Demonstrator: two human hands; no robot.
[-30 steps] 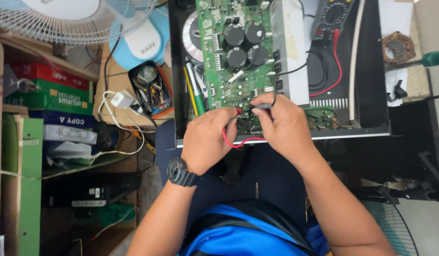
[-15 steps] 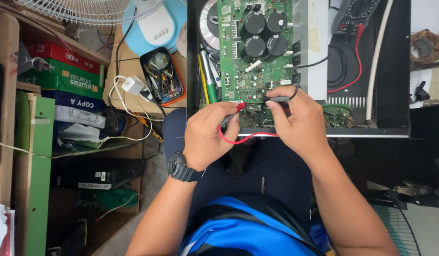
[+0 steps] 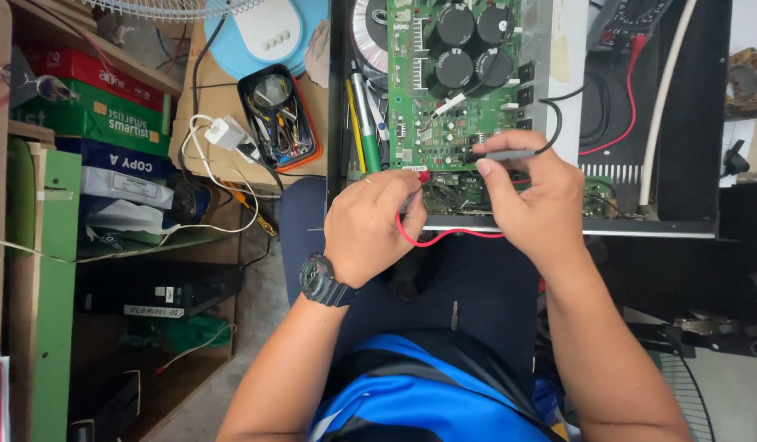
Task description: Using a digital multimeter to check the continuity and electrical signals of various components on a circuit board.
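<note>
Head view — left hand (image 3: pixel 370 225) and right hand (image 3: pixel 532 196) press probes onto circuit board (image 3: pixel 444 90).

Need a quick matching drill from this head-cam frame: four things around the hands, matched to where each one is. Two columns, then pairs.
Things:
1. red probe
2. black probe
3. wristwatch
4. tool tray

Places:
A. on the left wrist
B. pinched in the right hand
C. left of the open chassis, on cardboard
D. in the left hand, tip at the green circuit board

Pairs: 1-D, 2-B, 3-A, 4-C
</note>
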